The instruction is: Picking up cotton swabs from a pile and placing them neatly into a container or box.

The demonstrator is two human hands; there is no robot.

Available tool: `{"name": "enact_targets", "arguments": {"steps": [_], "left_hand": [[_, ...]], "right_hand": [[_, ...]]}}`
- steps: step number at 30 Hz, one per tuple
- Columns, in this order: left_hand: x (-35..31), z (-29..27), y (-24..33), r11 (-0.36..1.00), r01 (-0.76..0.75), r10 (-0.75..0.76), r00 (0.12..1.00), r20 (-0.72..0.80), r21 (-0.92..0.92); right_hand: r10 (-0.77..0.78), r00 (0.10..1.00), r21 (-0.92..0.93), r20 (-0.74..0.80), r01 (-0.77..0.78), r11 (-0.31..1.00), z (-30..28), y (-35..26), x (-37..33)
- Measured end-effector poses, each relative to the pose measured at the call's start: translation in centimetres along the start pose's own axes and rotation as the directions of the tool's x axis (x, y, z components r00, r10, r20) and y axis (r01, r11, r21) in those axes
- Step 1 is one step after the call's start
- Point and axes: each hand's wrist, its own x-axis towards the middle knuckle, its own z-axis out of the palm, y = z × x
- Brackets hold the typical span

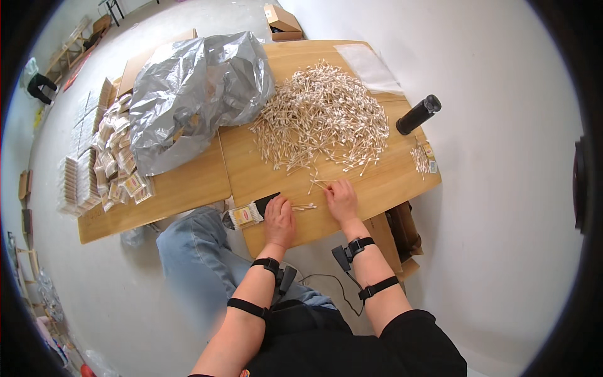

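A large heap of cotton swabs [323, 119] with white tips lies on the wooden table in front of me. My left hand [279, 220] rests near the table's front edge, its fingers curled over a few cotton swabs [304, 207] whose ends stick out to the right. Beside its fingertips lie a dark flat piece [266, 202] and a clear pack of cotton swabs [245, 216] with a pale label. At the near side of the heap, my right hand [342, 200] has its fingers closed around loose swabs [319, 183]; how many is hidden.
A big silver plastic bag [195, 94] covers the table's left part, with many filled swab packs [119, 157] beyond it. A black bottle [418, 115] stands at the right edge, near a small group of swabs [420, 157]. Clear plastic sheets [367, 66] lie far right.
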Motion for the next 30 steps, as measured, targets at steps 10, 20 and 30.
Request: {"name": "enact_targets", "arguments": {"steps": [10, 20, 30], "left_hand": [[-0.1, 0.3, -0.6, 0.999, 0.034, -0.034, 0.999, 0.020, 0.016], [0.1, 0.1, -0.5, 0.999, 0.038, -0.038, 0.999, 0.007, 0.009], [0.2, 0.1, -0.4, 1.000, 0.016, -0.016, 1.000, -0.021, 0.027]], "right_hand": [[-0.041, 0.996, 0.098, 0.078, 0.033, 0.995, 0.4, -1.6, 0.1], [-0.006, 0.992, 0.252, 0.124, -0.025, 0.967, 1.0, -4.7, 0.6], [-0.071, 0.986, 0.122, 0.149, 0.053, 0.991, 1.6, -4.2, 1.7]]}}
